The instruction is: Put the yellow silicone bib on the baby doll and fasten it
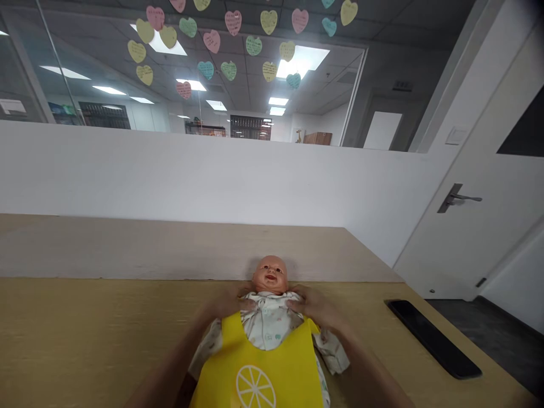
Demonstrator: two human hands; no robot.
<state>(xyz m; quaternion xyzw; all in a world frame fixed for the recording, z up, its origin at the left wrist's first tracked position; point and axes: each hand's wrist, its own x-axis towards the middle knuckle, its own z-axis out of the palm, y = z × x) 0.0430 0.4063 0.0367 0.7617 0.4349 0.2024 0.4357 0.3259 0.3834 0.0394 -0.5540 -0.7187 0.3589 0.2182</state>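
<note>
A baby doll (271, 276) lies face up on the table, in a white patterned top (268, 323). Over its chest and belly is a yellow bib (293, 368) printed with a white citrus slice; the bib's upper ends run up towards my hands. My left hand (236, 301) curls around the doll's shoulder on the left of the view, thumb on the upper chest. On the other shoulder, my right hand (312, 306) grips in the same way. Fingertips of both hands are partly hidden beside and behind the neck, so whether they also pinch the bib's ends I cannot tell.
A black phone-like slab (433, 337) lies near the right edge of the wooden table (106, 334). Behind stands a white wall (191, 175) below a window with heart-shaped notes (233, 22). To the right is a white door with a metal handle (457, 198).
</note>
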